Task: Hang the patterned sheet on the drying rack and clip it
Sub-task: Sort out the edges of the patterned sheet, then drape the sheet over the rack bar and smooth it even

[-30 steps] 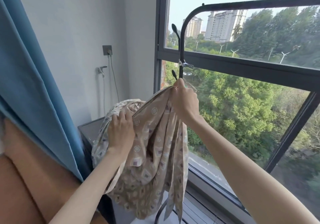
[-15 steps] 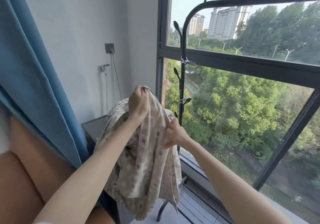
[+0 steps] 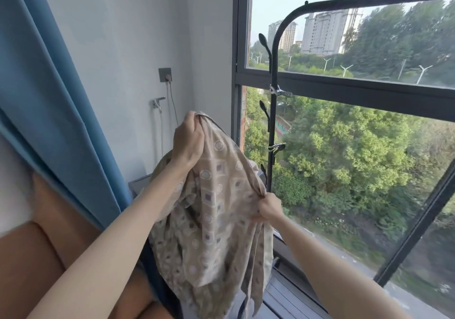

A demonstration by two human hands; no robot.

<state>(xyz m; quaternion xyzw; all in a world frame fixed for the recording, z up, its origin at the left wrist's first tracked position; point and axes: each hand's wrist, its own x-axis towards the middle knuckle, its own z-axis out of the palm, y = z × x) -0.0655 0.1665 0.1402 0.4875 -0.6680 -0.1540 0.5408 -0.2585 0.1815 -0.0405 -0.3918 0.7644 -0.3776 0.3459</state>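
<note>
Bright daylight, all of it through the window [image 3: 344, 82] on my right; sky washed out near white, far towers hazy; wall [image 3: 110, 35] evenly lit, no hard shadows; curtain [image 3: 49, 84] darker in its folds; sheet [image 3: 216, 220] shaded in its creases and underside; both my forearms pale, lightly overexposed; wide-angle bend, rack [image 3: 271, 111] pole and window frame bow towards the edges; trees lower right smeared; bottom-left corner soft and blurred; centre fairly sharp, my left hand [image 3: 188, 141] crisp, right hand [image 3: 269, 208] slightly soft
</note>
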